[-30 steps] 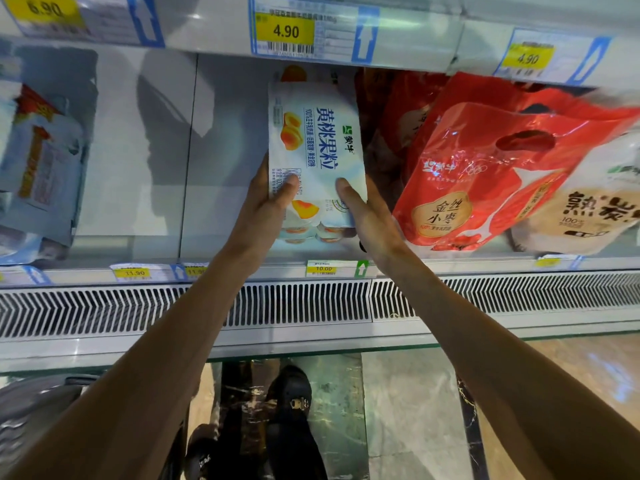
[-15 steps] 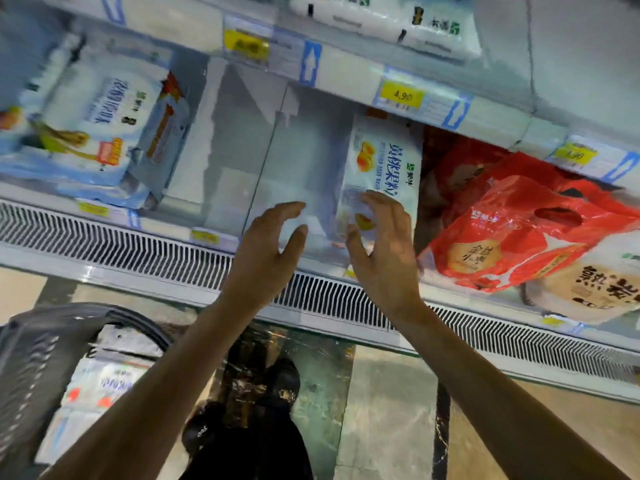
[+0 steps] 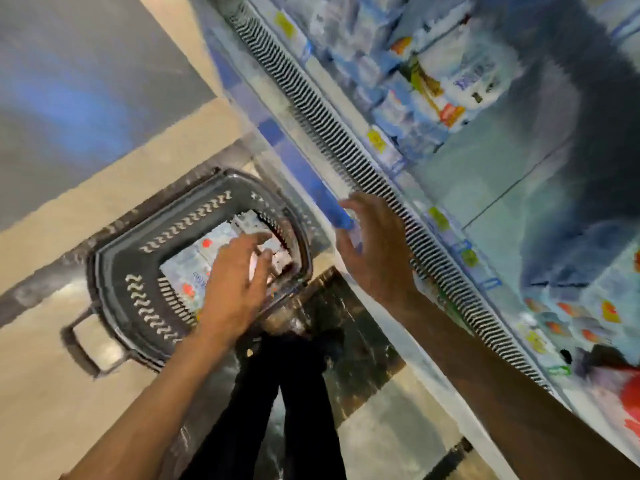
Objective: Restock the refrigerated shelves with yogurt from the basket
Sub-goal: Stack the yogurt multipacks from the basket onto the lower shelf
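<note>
Left hand point(image 3: 235, 289) over basket point(image 3: 114, 271) rim, right hand point(image 3: 377, 251) beside vent; fingers spread, empty.

My bare left hand point(image 3: 232, 289): fingers spread, empty, palm down, arm outstretched | my bare right hand point(image 3: 375, 251): fingers splayed, empty, arm outstretched, level higher.

L hand point(image 3: 239, 285) open over basket point(image 3: 117, 289) w/ yogurt packs point(image 3: 194, 265); R hand point(image 3: 374, 251) empty.
</note>
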